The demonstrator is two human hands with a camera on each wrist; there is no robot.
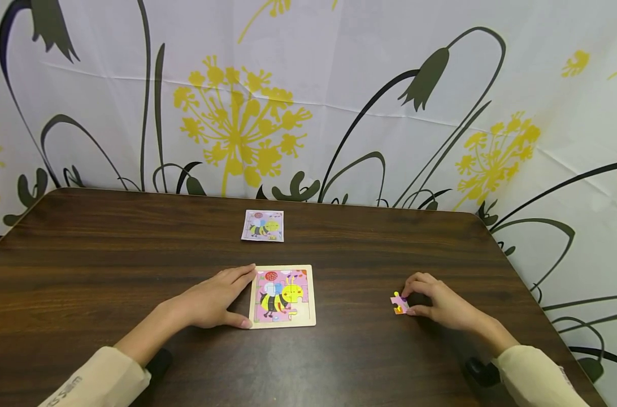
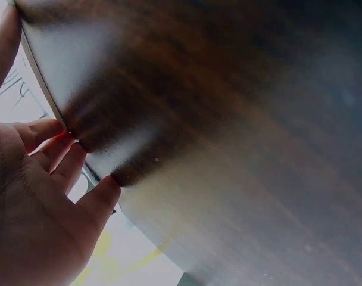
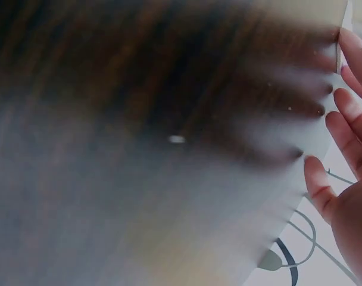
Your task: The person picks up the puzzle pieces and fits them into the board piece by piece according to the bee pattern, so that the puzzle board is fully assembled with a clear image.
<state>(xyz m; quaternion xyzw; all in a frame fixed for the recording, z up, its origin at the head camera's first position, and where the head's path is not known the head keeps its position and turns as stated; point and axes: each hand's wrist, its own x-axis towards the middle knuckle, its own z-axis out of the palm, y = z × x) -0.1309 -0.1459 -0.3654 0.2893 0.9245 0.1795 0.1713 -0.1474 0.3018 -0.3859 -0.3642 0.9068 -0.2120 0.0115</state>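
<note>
A square wooden jigsaw puzzle board with a bee picture lies on the table in the head view; bare wood shows at its lower right. At its left edge rests my left hand, the thumb by the lower corner and the fingertips by the upper one. In the left wrist view, that left hand has fairly straight fingers. Off to the right, my right hand pinches a pink and yellow puzzle piece between thumb and fingers, low over the table. The right wrist view shows this right hand at its right side.
A printed bee picture card lies behind the board. The dark wooden table ends at a flower-patterned cloth hanging along the back and right.
</note>
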